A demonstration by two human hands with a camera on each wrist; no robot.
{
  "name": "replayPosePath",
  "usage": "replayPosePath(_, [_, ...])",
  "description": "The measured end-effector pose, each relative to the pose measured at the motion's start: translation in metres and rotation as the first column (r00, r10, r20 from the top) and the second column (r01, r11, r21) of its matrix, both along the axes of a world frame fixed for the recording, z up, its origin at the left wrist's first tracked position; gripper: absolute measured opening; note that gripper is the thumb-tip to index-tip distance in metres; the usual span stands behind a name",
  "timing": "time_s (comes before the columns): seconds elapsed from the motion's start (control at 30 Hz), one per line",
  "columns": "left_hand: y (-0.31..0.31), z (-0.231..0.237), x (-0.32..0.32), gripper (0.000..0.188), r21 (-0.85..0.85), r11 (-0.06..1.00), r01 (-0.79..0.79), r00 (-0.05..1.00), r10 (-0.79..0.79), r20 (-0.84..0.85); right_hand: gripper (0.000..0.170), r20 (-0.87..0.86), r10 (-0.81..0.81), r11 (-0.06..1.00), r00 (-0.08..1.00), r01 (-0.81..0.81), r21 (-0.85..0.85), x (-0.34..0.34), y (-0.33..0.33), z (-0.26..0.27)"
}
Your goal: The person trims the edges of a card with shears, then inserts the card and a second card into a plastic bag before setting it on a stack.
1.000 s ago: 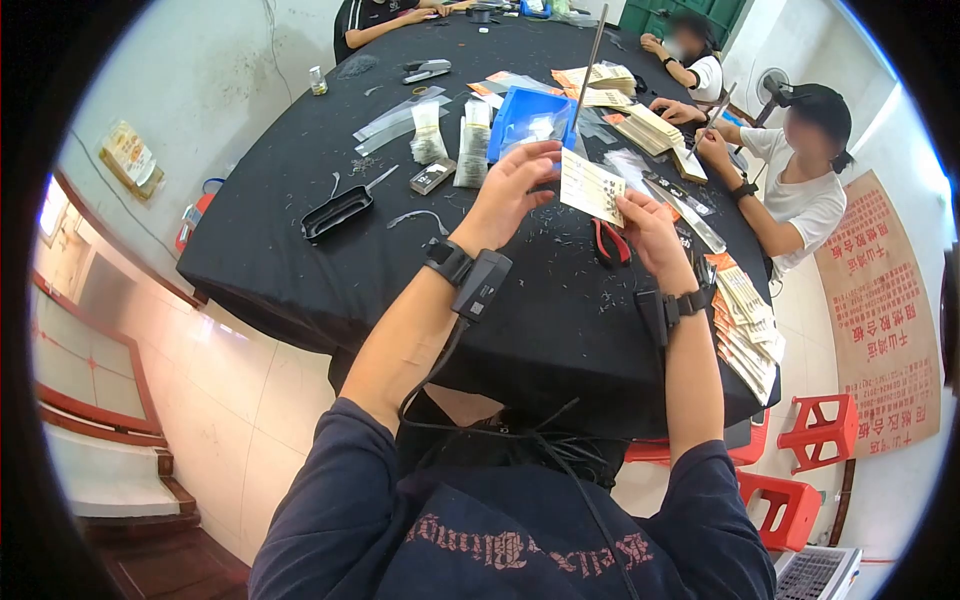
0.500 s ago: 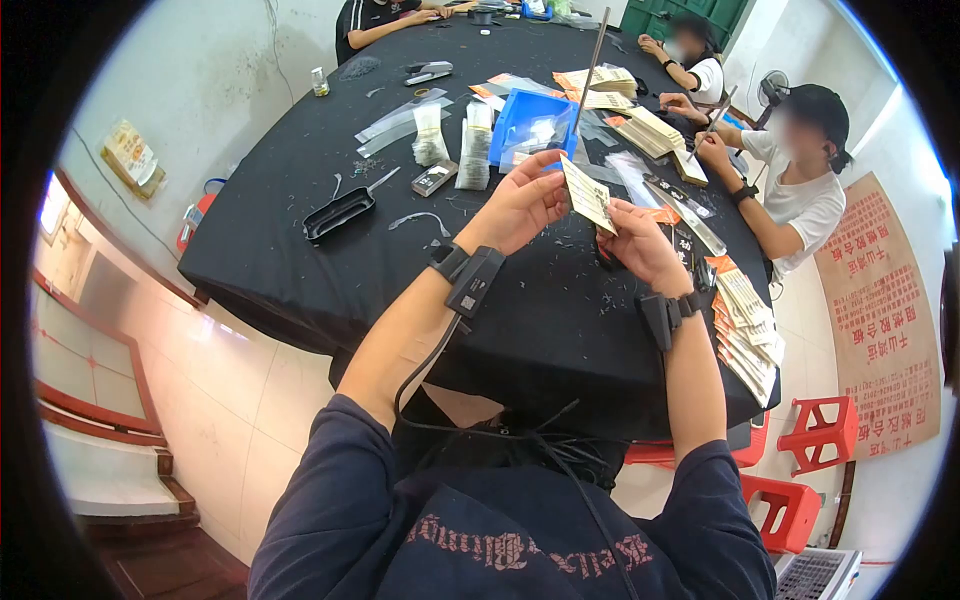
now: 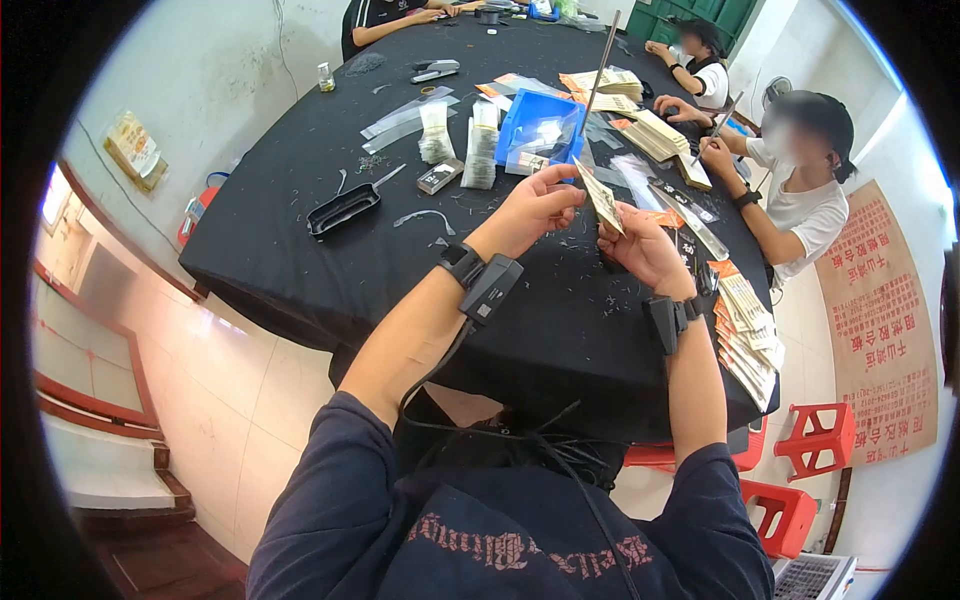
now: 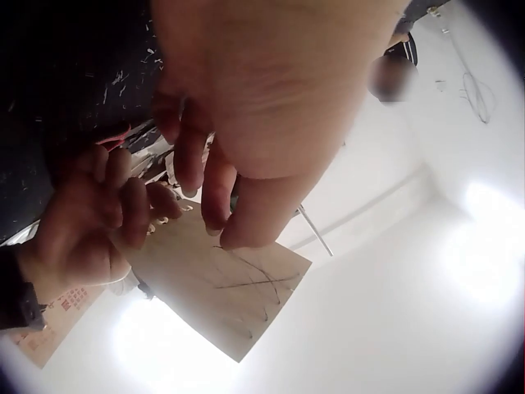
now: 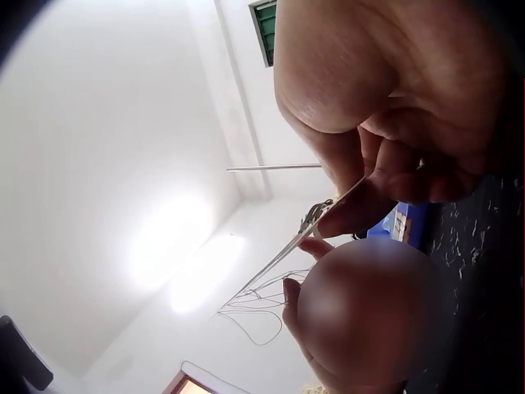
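Note:
A cream card [image 3: 600, 197] with thin dark lines across its face is tilted up above the table. My right hand [image 3: 645, 245] grips its lower edge between thumb and fingers. On the card's other side, my left hand [image 3: 535, 212] pinches at the thin lines [image 4: 261, 277], thumb and index fingertips together close to the card's face. In the right wrist view the lines [image 5: 267, 300] hang in loose loops under the card [image 5: 287, 254], with a small dark cluster [image 5: 314, 215] on the card's upper edge. Beyond the hands is a blue tray [image 3: 545, 125] holding clear plastic packets.
A fan of similar cards [image 3: 742, 330] lies at the right edge; more stacks [image 3: 650, 130] lie farther back. Bundled clear strips [image 3: 481, 150], a small box [image 3: 440, 177], a black open case [image 3: 345, 210] and a stapler [image 3: 434, 71] lie left. A thin rod [image 3: 600, 75] rises behind the tray.
The card has turned from facing me to nearly edge-on. My left hand has come from open beside it to pinching at the lines. My right hand keeps its grip on the card.

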State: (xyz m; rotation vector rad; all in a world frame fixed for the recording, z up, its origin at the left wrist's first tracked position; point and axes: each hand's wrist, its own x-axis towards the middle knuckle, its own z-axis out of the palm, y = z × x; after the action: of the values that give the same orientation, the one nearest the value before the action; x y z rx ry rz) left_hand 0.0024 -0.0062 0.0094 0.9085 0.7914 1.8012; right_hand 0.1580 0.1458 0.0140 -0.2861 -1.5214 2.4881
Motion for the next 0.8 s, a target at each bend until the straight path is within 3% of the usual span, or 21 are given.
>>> replayPosePath(0.1, [-0.0008,0.0010,0.0003,0.032,-0.020,0.999,-0.037,0.998,0.036,-0.051,0.027,-0.021,0.088,0.991,0.996,-0.089,-0.099,-0.0002,0.0051,-0.0006])
replayPosePath(0.27, [0.0010,0.0008,-0.0008,0.021,-0.041,0.994,-0.097,0.993,0.094,-0.068,0.024,0.023,0.059,0.978,0.998,-0.053,-0.203,0.0012,0.0044,0.0022])
replayPosePath(0.43, [-0.0017,0.0034,0.0023,0.026,-0.044,0.992,-0.121,0.983,0.113,-0.144,0.024,0.058,0.056,0.978,0.997,-0.043,-0.204,0.0008,0.0050,0.0005])
replayPosePath(0.6, [-0.0039,0.0079,0.0039,0.030,-0.071,0.996,-0.051,0.993,0.043,-0.112,0.023,0.022,0.129,0.974,0.991,-0.123,-0.193,0.0005,0.0088,-0.0014])
replayPosePath(0.8, [-0.0047,0.0068,0.0038,0.028,-0.010,0.995,0.101,0.993,-0.101,-0.062,0.020,0.051,0.090,0.985,0.995,-0.082,-0.150,0.0006,0.0046,0.0012])
